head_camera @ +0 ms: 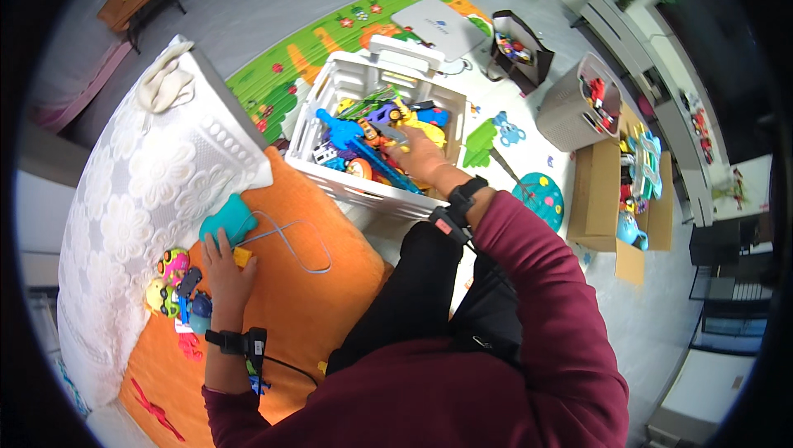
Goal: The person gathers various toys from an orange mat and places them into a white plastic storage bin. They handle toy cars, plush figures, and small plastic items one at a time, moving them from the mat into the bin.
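My right hand (418,154) reaches into a white plastic crate (365,186) heaped with toys, its fingers at a grey toy piece (387,132); whether they grip it is unclear. Beside it lie a long blue toy (347,133) and a yellow toy (433,132). On the orange seat cover (297,212), my left hand (228,271) rests with fingers apart, by a small yellow block (242,256) and a teal toy (229,219) with a pale cord (322,250). Left of that hand, several small toys (173,262) sit in a cluster.
Right of the crate stand a dark bag (538,58) of toys, a beige basket (564,107) and an open cardboard box (591,200) of toys. A pale lid-like panel (437,27) lies on the play mat (279,85). Red toy pieces (155,411) lie at lower left.
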### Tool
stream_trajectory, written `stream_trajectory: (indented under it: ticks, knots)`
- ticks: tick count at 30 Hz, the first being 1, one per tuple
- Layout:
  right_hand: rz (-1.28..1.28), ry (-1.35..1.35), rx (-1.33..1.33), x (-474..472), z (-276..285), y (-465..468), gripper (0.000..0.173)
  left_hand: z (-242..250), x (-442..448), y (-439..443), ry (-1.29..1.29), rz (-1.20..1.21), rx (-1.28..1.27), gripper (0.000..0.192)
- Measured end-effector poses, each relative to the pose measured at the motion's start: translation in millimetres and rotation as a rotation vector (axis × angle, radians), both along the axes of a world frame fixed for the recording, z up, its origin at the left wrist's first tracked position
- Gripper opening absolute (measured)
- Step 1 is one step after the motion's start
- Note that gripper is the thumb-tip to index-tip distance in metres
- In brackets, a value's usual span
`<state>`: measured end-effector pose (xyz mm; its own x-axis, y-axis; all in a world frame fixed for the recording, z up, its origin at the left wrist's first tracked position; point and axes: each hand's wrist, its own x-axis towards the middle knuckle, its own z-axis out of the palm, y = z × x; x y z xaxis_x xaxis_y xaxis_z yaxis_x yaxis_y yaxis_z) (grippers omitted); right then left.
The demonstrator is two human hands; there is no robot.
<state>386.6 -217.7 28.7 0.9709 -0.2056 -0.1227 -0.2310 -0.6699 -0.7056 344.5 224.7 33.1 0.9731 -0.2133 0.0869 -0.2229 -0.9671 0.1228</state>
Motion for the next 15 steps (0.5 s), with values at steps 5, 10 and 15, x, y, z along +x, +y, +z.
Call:
stream_trajectory:
  ticks: [5,10,15]
  knots:
    - [0.282,0.032,-0.077,-5.3,33.1,59.3,0.049,9.9,11.8,6.3,0.104,0.039,-0.048,0.088]
    - [0.424,0.131,0.074,-29.2,67.7,90.1,0.046,4.5,29.9,17.4,-0.014,-0.021,0.038,0.094]
    - [0.487,0.150,0.069,-48.8,76.3,96.2,0.047,-6.6,42.9,35.2,0.021,-0.058,-0.125,0.095]
